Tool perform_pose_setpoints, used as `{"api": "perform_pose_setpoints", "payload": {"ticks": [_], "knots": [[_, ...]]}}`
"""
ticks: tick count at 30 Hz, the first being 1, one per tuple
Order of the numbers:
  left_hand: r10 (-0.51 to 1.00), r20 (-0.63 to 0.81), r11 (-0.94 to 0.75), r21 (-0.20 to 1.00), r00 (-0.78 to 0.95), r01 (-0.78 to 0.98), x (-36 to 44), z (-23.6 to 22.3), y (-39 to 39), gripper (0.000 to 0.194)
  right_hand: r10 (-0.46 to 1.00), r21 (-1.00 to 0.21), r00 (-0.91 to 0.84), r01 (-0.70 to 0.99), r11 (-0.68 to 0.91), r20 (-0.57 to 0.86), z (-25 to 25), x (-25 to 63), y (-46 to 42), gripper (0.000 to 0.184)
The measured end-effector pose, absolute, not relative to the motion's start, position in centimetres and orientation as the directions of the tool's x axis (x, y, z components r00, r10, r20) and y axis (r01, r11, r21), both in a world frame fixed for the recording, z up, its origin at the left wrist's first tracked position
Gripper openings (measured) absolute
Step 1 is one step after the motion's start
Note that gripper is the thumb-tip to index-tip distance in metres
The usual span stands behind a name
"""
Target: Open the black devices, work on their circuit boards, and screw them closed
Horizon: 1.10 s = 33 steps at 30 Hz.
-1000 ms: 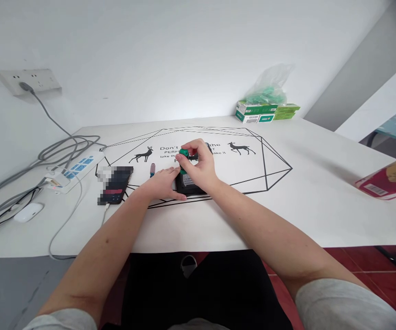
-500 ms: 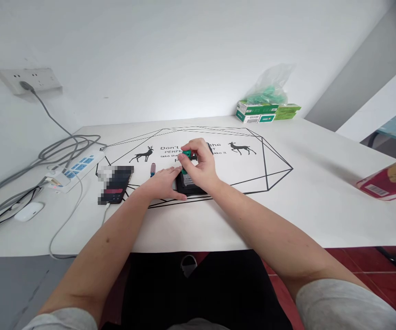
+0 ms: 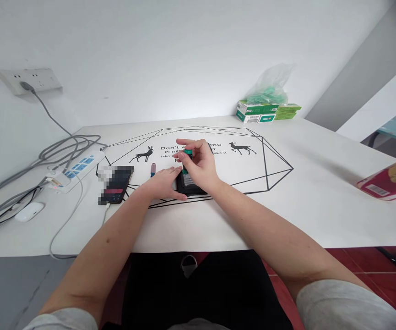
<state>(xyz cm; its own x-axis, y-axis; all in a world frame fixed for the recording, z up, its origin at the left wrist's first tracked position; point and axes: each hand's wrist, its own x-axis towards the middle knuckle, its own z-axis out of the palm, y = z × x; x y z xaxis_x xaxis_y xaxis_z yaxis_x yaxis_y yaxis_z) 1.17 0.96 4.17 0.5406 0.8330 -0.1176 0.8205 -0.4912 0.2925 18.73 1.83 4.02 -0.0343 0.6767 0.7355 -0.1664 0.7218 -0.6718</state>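
Observation:
A flat black device (image 3: 188,189) with a printed label on its upper face lies in front of me on the white table. My right hand (image 3: 203,168) holds a green-handled screwdriver (image 3: 187,151) upright over it, thumb against the handle and the index finger lifted away. The screwdriver's tip is hidden. Along the device's left edge my left hand (image 3: 164,183) rests with fingers stretched out, thumb by the near edge and fingertips at its far left. Just beyond the left hand lies a small tool with a pinkish handle (image 3: 153,168) and blue end.
At left are a phone (image 3: 118,184) with a charging cable, a power strip (image 3: 77,170) with coiled grey cords, glasses (image 3: 10,211) and a white earbud case (image 3: 29,211). Green-and-white boxes (image 3: 256,112) stand at the wall. A red and yellow package (image 3: 386,183) is at right.
My right hand's fingers have loosened and spread around the screwdriver's top, the index finger now extended. The green handle looks slightly shifted to the right. My left hand stays in place.

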Motion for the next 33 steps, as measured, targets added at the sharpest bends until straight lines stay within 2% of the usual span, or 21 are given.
{"api": "perform_pose_setpoints", "payload": {"ticks": [9, 15, 18, 24, 27, 33], "knots": [[0.822, -0.103, -0.511, 0.3, 0.56, 0.805, 1.17, 4.18, 0.99, 0.108, 0.637, -0.638, -0.027, -0.045, 0.769, 0.77, 4.48, 18.92, 1.82, 0.024], [0.827, -0.125, -0.502, 0.277, 0.549, 0.819, 1.3, 4.37, 0.96, 0.099, 0.739, -0.751, -0.156, -0.237, 0.616, 0.655, 4.75, 19.26, 1.43, 0.036], [0.826, -0.124, -0.502, 0.281, 0.549, 0.818, 1.38, 4.46, 0.91, 0.099, 0.76, -0.771, -0.174, -0.284, 0.57, 0.626, 4.73, 19.45, 1.55, 0.036], [0.822, -0.113, -0.508, 0.297, 0.558, 0.808, 1.11, 4.03, 1.1, 0.107, 0.671, -0.674, -0.064, -0.084, 0.734, 0.739, 4.37, 18.99, 2.12, 0.026], [0.821, -0.088, -0.518, 0.304, 0.565, 0.8, 0.99, 3.84, 1.19, 0.109, 0.663, -0.664, -0.043, -0.03, 0.747, 0.748, 4.26, 18.84, 2.12, 0.03], [0.825, -0.115, -0.503, 0.296, 0.553, 0.812, 1.16, 3.98, 1.18, 0.108, 0.717, -0.723, -0.104, -0.171, 0.67, 0.689, 4.29, 19.21, 1.81, 0.035]]}}
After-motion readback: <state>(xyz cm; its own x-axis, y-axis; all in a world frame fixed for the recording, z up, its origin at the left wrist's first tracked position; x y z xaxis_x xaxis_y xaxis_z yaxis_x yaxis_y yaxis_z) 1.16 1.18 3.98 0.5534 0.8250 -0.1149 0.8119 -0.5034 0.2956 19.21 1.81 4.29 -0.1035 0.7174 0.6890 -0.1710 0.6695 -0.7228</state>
